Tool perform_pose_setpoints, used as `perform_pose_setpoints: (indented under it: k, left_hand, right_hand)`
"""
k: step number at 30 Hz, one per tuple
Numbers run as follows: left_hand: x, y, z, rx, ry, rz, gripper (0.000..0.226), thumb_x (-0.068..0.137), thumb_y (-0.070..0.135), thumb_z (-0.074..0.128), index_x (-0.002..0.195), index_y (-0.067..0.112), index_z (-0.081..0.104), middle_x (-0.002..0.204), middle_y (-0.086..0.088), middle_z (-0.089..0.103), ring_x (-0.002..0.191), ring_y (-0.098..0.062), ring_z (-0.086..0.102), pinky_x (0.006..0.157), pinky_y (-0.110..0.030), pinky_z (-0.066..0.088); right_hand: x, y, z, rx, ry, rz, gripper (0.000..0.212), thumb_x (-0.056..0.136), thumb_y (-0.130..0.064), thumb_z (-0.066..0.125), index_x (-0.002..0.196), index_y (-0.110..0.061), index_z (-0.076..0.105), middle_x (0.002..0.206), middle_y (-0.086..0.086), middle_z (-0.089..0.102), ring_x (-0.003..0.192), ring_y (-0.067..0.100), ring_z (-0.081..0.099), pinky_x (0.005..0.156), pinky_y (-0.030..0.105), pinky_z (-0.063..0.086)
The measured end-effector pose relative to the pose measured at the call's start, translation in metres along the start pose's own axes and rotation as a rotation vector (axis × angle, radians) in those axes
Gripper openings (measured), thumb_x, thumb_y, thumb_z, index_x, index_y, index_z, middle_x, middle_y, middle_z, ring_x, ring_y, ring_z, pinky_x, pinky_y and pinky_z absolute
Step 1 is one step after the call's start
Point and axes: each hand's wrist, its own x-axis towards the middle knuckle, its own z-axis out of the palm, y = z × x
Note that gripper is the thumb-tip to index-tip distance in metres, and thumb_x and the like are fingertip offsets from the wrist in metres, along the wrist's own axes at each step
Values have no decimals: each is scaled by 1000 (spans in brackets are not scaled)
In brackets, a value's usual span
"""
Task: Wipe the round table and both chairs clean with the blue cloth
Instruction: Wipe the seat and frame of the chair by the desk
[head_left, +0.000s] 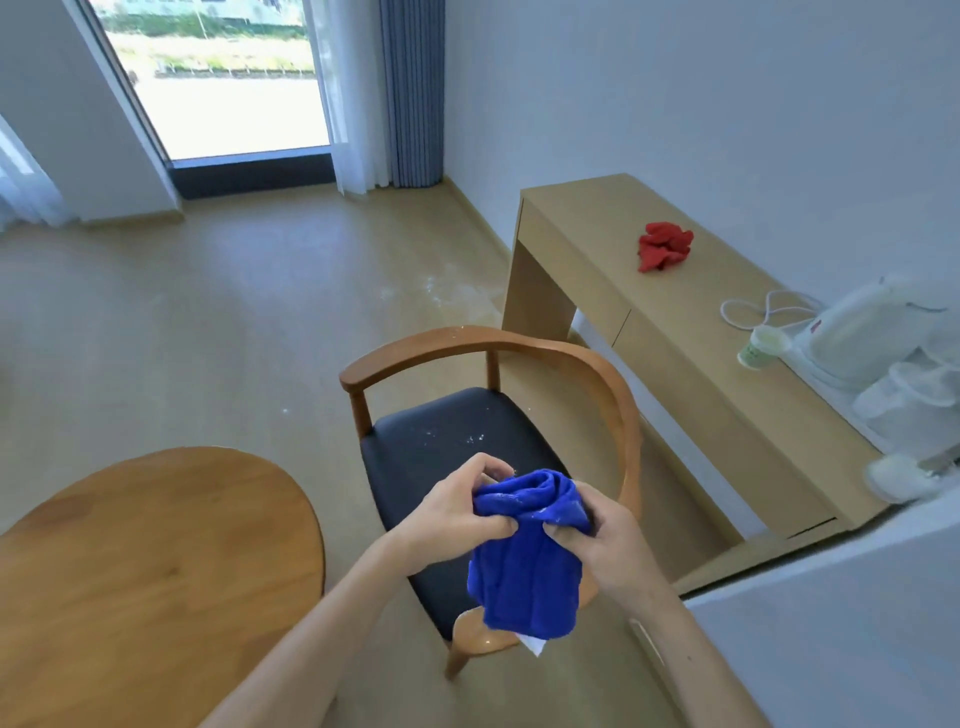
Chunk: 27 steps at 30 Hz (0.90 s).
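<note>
Fingers (496, 525) of both hands pinch blue cloth (524, 566) above chair (431, 441).

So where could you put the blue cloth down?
The round table shows only bare wood. The desk has room between the red cloth and the cup. Its right end is crowded around the kettle.

My blue cloth (524, 561) and hands cover the front of the chair (441, 441) seat, and my fingertips are buried in its folds. The round table (130, 571) runs off the left and bottom edges. On the desk (691, 374), the white kettle (857, 332) and wrapped items beside it are blurred, partly cut off at right.
</note>
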Motion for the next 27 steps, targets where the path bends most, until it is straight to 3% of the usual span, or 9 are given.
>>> perform_pose_setpoints:
  k: [5,8,11,14,16,18,22,27]
  left_hand:
    - [12,4,-5,151,93,85,55,70,46,77,115,40,45,105,17,60,96,-4,61,85,-25,56]
    - [25,7,-12,270,155,151,49,75,42,74,118,33,51,104,13,61,95,-8,61,86,-30,55]
    - [46,16,-29,347,181,187,32,82,32,68,111,31,56,101,11,61,92,-9,60,83,-34,55]
    - [62,25,-46,296,201,227,23,82,24,64,102,33,58,97,12,63,89,-9,62,77,-31,58]
    - [65,27,-56,234,234,224,27,83,17,66,97,39,57,94,16,65,90,-6,63,74,-25,58]
    - [66,25,-67,152,262,190,32,85,12,67,96,40,58,93,18,66,93,-5,64,74,-23,57]
    - [73,12,-88,20,324,103,24,86,5,67,97,26,62,95,7,69,95,-17,67,77,-29,58]
    - [86,-11,-78,89,348,-20,26,81,-6,69,97,13,61,90,2,69,89,-16,69,82,-32,58]
  right_hand:
    - [35,-4,1,-292,-9,-115,35,81,-30,76,109,-34,55,91,-23,66,90,-7,60,70,5,47]
    - [55,-8,2,-412,-44,-188,36,81,-31,76,107,-37,51,90,-26,60,90,-11,56,71,2,44]
    - [78,-15,-3,-425,-47,-213,38,82,-35,74,109,-41,48,97,-28,58,94,-10,56,77,3,45]
    - [97,-18,-14,-418,-109,-177,56,75,-36,78,120,-40,45,112,-27,55,103,-3,56,83,10,49]
    - [101,-11,-23,-473,-174,-160,66,71,-36,80,125,-40,42,117,-28,51,107,-1,53,86,11,48]
    - [107,-4,-30,-515,-176,-192,60,74,-29,79,125,-34,46,114,-24,53,103,-1,53,86,12,45]
    - [133,-2,-40,-679,-67,-464,38,77,-15,74,113,-17,61,104,-6,64,90,5,58,81,16,46]
    - [169,8,-60,-859,-127,-693,44,63,-10,80,105,-14,66,100,1,67,88,13,62,83,23,51]
